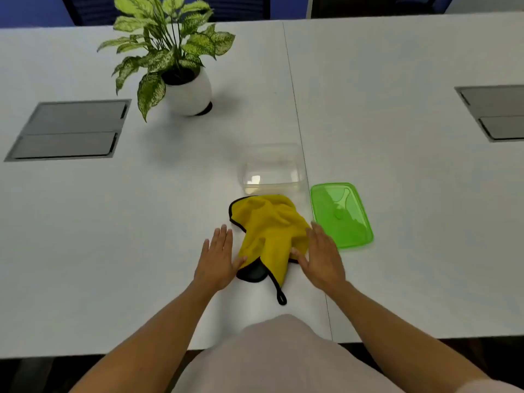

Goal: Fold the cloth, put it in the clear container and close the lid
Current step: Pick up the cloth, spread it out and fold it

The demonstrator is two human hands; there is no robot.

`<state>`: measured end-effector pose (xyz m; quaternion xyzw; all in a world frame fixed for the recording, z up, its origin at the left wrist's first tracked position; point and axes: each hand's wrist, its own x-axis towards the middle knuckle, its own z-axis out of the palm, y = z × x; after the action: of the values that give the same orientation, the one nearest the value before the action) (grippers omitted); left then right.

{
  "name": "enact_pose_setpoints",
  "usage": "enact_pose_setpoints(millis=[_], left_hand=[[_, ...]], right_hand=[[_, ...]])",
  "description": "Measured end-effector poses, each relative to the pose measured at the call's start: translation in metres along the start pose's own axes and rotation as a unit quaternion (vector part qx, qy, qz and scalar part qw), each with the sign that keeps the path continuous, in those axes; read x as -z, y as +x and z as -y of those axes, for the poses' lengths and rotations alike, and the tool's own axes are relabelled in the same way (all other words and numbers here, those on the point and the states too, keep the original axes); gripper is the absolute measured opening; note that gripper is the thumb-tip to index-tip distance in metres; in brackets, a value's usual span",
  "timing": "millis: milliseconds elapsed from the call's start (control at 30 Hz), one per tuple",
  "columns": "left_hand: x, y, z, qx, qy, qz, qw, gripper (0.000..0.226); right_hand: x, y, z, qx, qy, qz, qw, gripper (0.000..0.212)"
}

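Cloth (270, 231) between flat, spread left hand (217, 256) and right hand (321, 255): soft, light, probably grippy; pinch corners at the fingertips.

Yellow cloth (272, 225) with black edging, green lid (341, 215), speckled green plant (167, 43), white pot (190, 95).

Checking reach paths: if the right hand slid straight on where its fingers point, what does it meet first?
The right hand points forward and slightly left, its thumb side already at the yellow cloth. Straight on it would likely meet the cloth's bunched folds first, with the clear container beyond.
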<state>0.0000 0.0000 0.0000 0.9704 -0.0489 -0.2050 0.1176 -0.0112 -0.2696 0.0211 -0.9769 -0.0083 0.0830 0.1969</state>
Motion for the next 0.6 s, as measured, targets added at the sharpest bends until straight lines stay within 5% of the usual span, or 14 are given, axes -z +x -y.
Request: enact_pose_setpoints(millis=[100,267,433,600], left_hand=[[-0.018,-0.007,-0.007,0.044,-0.035,0.068,0.996,0.090],[-0.029,-0.009,-0.026,0.076,-0.109,0.078,0.988,0.073],[-0.023,0.002,-0.039,0.106,-0.214,0.014,0.971,0.023],[-0.013,0.010,-0.036,0.095,-0.268,0.019,0.959,0.008]], right_hand=[[-0.018,-0.014,0.003,0.009,0.004,0.017,1.000,0.068],[-0.036,-0.021,0.012,-0.028,0.019,0.172,0.984,0.070],[-0.042,-0.009,0.014,-0.093,0.097,0.182,0.974,0.022],[-0.038,-0.002,0.023,-0.061,0.159,0.226,0.959,0.082]])
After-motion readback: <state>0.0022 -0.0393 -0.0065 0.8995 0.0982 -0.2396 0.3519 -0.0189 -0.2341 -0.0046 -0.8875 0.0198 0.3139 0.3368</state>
